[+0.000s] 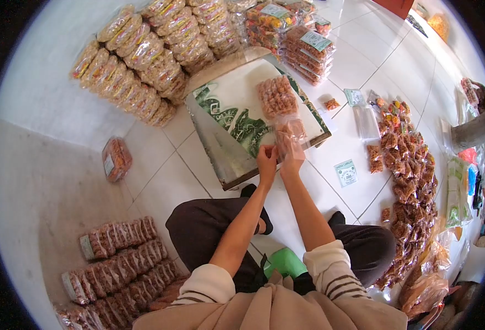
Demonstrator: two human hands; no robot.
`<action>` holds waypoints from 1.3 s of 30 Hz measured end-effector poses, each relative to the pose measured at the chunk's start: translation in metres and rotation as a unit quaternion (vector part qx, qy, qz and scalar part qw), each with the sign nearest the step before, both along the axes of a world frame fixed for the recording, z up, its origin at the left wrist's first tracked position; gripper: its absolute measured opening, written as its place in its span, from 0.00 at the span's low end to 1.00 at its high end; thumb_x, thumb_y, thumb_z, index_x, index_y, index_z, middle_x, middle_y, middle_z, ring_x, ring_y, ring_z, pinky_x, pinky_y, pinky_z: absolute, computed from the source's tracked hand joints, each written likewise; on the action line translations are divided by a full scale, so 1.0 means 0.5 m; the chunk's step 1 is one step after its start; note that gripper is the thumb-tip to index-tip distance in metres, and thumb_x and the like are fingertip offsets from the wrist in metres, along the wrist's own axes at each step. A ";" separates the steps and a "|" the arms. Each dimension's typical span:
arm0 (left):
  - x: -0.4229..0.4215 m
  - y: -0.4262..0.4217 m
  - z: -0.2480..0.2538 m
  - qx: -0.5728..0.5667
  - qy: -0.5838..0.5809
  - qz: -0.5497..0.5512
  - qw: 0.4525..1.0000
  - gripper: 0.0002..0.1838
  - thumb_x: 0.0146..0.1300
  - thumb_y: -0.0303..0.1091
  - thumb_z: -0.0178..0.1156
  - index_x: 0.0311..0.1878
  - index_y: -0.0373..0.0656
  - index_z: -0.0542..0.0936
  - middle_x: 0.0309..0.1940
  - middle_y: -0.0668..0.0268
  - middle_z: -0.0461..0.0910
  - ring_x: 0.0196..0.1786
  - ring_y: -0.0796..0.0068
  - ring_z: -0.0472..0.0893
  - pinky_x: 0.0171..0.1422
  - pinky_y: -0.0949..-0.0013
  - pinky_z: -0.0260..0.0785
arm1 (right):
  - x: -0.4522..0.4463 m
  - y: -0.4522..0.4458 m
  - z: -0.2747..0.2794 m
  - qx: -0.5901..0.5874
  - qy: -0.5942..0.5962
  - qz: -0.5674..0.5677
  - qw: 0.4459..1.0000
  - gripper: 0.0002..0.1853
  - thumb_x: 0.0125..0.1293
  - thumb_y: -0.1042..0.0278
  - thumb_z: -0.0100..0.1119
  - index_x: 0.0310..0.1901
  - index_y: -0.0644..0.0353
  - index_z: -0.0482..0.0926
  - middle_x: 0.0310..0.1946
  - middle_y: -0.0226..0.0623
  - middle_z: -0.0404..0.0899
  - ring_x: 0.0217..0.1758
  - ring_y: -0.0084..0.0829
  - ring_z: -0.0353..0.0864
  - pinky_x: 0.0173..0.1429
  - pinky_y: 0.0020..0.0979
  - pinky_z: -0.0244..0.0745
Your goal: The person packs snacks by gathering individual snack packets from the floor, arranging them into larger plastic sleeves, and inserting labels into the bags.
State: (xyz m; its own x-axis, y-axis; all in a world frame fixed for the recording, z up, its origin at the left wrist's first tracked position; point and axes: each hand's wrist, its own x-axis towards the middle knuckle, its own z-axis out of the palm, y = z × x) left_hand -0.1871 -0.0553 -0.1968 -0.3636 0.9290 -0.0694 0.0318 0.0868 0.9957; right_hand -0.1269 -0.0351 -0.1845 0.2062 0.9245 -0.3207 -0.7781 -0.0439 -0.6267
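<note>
A clear plastic bag (290, 131) lies over the near right part of a low board-topped stand with green print (219, 110). Small reddish-brown snack packs (277, 96) sit in rows at its far end. My left hand (266, 159) is closed, fingertips pinched together at the left edge of the bag's near end. My right hand (291, 161) grips the same end from the right, its fingers partly showing through the film. Whether the left fingertips hold anything besides the film is too small to tell.
Stacked bags of pale round snacks (143, 49) stand behind the stand. Packed bundles (310, 49) are at the back. Many small snack packs (405, 165) spread along the right, near a printed label (346, 172). Long filled bags (118, 258) lie front left.
</note>
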 end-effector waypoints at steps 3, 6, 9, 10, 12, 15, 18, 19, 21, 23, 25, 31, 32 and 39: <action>0.011 0.008 0.016 0.014 -0.020 0.038 0.999 0.08 0.61 0.32 0.54 0.38 0.38 0.70 0.27 0.67 0.75 0.28 0.80 0.72 0.33 0.76 0.66 | 0.010 -0.029 0.002 -0.033 -0.518 -0.100 0.849 0.18 0.54 0.69 0.60 0.46 0.67 0.72 0.42 0.43 0.74 0.45 0.38 0.73 0.48 0.32 0.69; 0.015 0.017 0.011 0.024 -0.069 0.046 0.996 0.08 0.61 0.32 0.53 0.40 0.38 0.69 0.28 0.66 0.74 0.29 0.79 0.73 0.34 0.74 0.66 | 0.030 -0.045 0.007 0.075 -0.602 -0.088 0.790 0.20 0.51 0.72 0.61 0.47 0.65 0.71 0.47 0.49 0.70 0.51 0.46 0.69 0.53 0.38 0.65; 0.013 0.015 0.021 -0.011 -0.037 -0.005 0.999 0.09 0.62 0.33 0.51 0.42 0.38 0.69 0.30 0.64 0.74 0.32 0.76 0.74 0.38 0.72 0.66 | 0.042 -0.038 -0.004 0.105 -0.632 -0.081 0.763 0.21 0.50 0.74 0.61 0.47 0.63 0.71 0.53 0.48 0.65 0.55 0.47 0.64 0.57 0.39 0.62; 0.013 0.016 0.017 -0.028 -0.017 -0.024 0.999 0.09 0.63 0.33 0.50 0.42 0.38 0.69 0.31 0.63 0.74 0.34 0.74 0.74 0.41 0.70 0.67 | 0.045 -0.034 0.003 0.136 -0.658 -0.094 0.735 0.22 0.49 0.74 0.62 0.48 0.62 0.70 0.55 0.48 0.63 0.57 0.47 0.62 0.59 0.39 0.60; 0.014 0.016 0.019 -0.028 0.020 -0.003 0.999 0.09 0.63 0.32 0.49 0.43 0.38 0.68 0.33 0.61 0.73 0.37 0.72 0.74 0.44 0.69 0.66 | 0.046 -0.029 0.009 0.166 -0.681 -0.106 0.706 0.23 0.48 0.75 0.62 0.49 0.61 0.70 0.57 0.47 0.60 0.58 0.48 0.60 0.60 0.40 0.58; 0.013 0.022 0.036 0.000 0.066 0.033 0.997 0.13 0.65 0.33 0.46 0.49 0.37 0.66 0.42 0.57 0.71 0.45 0.68 0.72 0.51 0.68 0.63 | 0.047 -0.025 0.006 0.190 -0.638 -0.042 0.745 0.25 0.47 0.77 0.62 0.50 0.59 0.69 0.59 0.48 0.58 0.59 0.49 0.58 0.62 0.40 0.57; 0.013 0.045 0.028 0.032 0.069 0.018 0.997 0.18 0.66 0.35 0.43 0.56 0.37 0.62 0.52 0.55 0.65 0.54 0.65 0.66 0.57 0.67 0.58 | 0.051 -0.020 0.004 0.189 -0.645 0.010 0.740 0.26 0.47 0.78 0.61 0.51 0.58 0.67 0.57 0.50 0.59 0.59 0.49 0.59 0.61 0.41 0.57; 0.012 0.056 0.014 0.035 0.065 -0.008 0.997 0.20 0.66 0.36 0.43 0.59 0.38 0.59 0.56 0.55 0.60 0.58 0.65 0.63 0.60 0.67 0.54 | 0.049 -0.017 0.001 0.204 -0.652 0.000 0.730 0.26 0.47 0.79 0.60 0.51 0.59 0.66 0.55 0.50 0.60 0.58 0.49 0.60 0.61 0.41 0.58; 0.005 0.076 -0.005 0.041 0.060 -0.059 0.996 0.24 0.67 0.38 0.41 0.64 0.40 0.53 0.63 0.56 0.52 0.64 0.64 0.55 0.65 0.68 0.47 | 0.046 -0.002 -0.007 0.221 -0.658 -0.008 0.720 0.26 0.48 0.81 0.59 0.51 0.60 0.66 0.53 0.50 0.61 0.57 0.49 0.61 0.60 0.41 0.59; 0.000 0.082 -0.018 0.043 0.060 -0.083 0.994 0.27 0.67 0.39 0.40 0.66 0.41 0.51 0.67 0.56 0.48 0.68 0.63 0.51 0.68 0.68 0.44 | 0.043 0.021 -0.019 0.250 -0.674 -0.015 0.695 0.25 0.49 0.82 0.56 0.51 0.64 0.65 0.50 0.50 0.62 0.55 0.50 0.62 0.58 0.40 0.59; 0.017 0.068 -0.010 0.046 0.031 -0.082 0.995 0.27 0.66 0.35 0.42 0.66 0.41 0.49 0.66 0.55 0.49 0.68 0.62 0.51 0.68 0.69 0.44 | 0.038 0.037 -0.017 0.244 -0.681 -0.026 0.690 0.25 0.49 0.82 0.55 0.52 0.66 0.64 0.50 0.50 0.62 0.55 0.50 0.62 0.58 0.40 0.59; 0.013 0.069 -0.009 0.007 0.099 0.027 0.995 0.21 0.63 0.33 0.50 0.59 0.43 0.67 0.50 0.56 0.70 0.52 0.68 0.69 0.57 0.70 0.59 | 0.023 0.050 -0.003 0.210 -0.734 0.012 0.646 0.28 0.52 0.78 0.53 0.57 0.68 0.59 0.52 0.52 0.61 0.57 0.51 0.60 0.60 0.41 0.56; 0.009 0.072 -0.012 -0.007 0.102 0.044 0.994 0.18 0.62 0.32 0.51 0.56 0.43 0.70 0.44 0.58 0.70 0.47 0.70 0.70 0.53 0.69 0.61 | 0.028 0.044 0.003 0.244 -0.702 0.010 0.669 0.28 0.53 0.77 0.53 0.57 0.69 0.59 0.54 0.53 0.60 0.58 0.51 0.59 0.62 0.40 0.55; -0.001 0.056 -0.001 -0.021 0.165 0.052 0.985 0.18 0.60 0.30 0.52 0.54 0.48 0.73 0.34 0.60 0.74 0.35 0.69 0.72 0.41 0.70 0.65 | 0.079 0.012 -0.022 0.251 -0.585 0.104 0.764 0.31 0.49 0.83 0.55 0.59 0.60 0.61 0.58 0.49 0.61 0.62 0.47 0.59 0.64 0.39 0.54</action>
